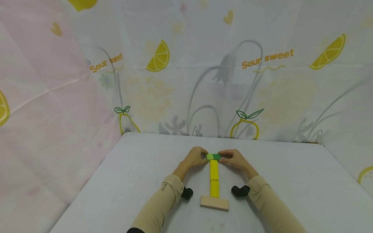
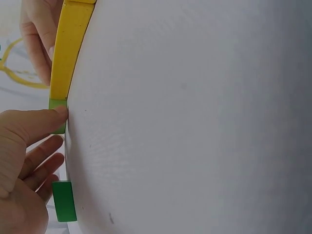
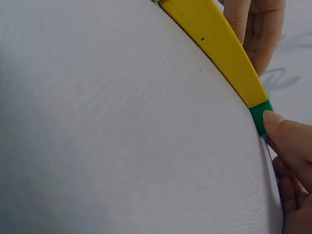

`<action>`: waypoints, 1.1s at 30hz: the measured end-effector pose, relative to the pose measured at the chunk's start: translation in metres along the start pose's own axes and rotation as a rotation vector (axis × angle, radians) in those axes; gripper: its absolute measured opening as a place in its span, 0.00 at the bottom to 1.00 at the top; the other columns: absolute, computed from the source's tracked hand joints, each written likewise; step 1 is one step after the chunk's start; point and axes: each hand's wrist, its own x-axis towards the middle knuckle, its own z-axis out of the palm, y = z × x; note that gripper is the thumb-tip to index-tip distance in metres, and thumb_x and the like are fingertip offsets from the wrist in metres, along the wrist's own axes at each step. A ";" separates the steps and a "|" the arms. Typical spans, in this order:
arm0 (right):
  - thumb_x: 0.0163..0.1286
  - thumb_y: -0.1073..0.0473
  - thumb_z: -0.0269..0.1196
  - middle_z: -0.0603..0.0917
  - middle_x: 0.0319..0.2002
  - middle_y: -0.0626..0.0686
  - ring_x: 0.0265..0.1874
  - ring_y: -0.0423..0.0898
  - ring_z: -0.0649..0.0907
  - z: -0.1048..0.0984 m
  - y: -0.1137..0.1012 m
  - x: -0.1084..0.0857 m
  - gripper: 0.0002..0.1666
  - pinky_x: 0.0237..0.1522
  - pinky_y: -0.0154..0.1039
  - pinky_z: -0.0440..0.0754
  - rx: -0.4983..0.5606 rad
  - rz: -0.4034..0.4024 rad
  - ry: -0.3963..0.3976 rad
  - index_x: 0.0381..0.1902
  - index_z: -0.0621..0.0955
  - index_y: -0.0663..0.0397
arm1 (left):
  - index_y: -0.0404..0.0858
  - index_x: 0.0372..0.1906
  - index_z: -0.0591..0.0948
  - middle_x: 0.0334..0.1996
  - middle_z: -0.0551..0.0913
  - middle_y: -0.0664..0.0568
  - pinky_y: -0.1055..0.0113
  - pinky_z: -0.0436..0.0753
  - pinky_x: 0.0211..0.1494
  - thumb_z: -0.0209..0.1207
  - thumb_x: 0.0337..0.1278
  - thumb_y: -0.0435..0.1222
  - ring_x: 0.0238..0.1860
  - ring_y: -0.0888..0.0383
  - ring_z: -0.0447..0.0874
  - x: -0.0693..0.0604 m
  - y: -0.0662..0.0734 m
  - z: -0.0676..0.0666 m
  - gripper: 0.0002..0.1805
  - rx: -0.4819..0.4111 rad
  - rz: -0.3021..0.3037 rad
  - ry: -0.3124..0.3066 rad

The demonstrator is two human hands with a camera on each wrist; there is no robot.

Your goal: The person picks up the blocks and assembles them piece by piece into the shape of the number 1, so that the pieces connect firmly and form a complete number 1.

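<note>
Two yellow blocks [image 1: 214,170] lie end to end in a line on the white table. Across their far end sit a light green block [image 1: 209,156] and a dark green block [image 1: 216,156], side by side. My left hand [image 1: 196,156] pinches the light green block, its thumb lying over the block in the left wrist view. From the other side, my right hand [image 1: 235,159] pinches the dark green block, thumb on its near face. In the left wrist view a green block [image 2: 64,201] also stands low, below my left fingers. Fingers partly hide both pinched blocks.
A plain wooden block [image 1: 214,203] lies crosswise at the near end of the yellow line. The white table [image 1: 116,194] meets a lemon-printed cloth [image 1: 186,97] at the back. Black wrist devices [image 1: 240,191] hang beside the cuffs.
</note>
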 end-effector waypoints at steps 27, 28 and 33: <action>0.60 0.51 0.66 0.83 0.48 0.59 0.51 0.53 0.79 -0.002 -0.001 -0.002 0.25 0.54 0.50 0.73 -0.010 -0.122 0.012 0.50 0.81 0.62 | 0.30 0.52 0.79 0.51 0.80 0.41 0.57 0.71 0.60 0.68 0.46 0.35 0.55 0.47 0.75 -0.016 -0.014 -0.015 0.26 -0.033 -0.073 0.048; 0.60 0.52 0.66 0.82 0.49 0.60 0.51 0.54 0.78 -0.002 0.000 -0.002 0.25 0.55 0.51 0.72 -0.005 -0.109 0.011 0.50 0.81 0.63 | 0.29 0.52 0.79 0.51 0.80 0.41 0.57 0.71 0.61 0.68 0.46 0.35 0.56 0.47 0.75 -0.017 -0.015 -0.016 0.26 -0.031 -0.071 0.052; 0.60 0.59 0.66 0.80 0.51 0.65 0.54 0.61 0.76 0.000 0.000 0.000 0.24 0.58 0.56 0.68 -0.012 -0.022 0.006 0.51 0.79 0.69 | 0.28 0.53 0.78 0.51 0.79 0.39 0.55 0.71 0.60 0.69 0.44 0.35 0.56 0.45 0.75 -0.020 -0.023 -0.021 0.27 -0.019 -0.054 0.058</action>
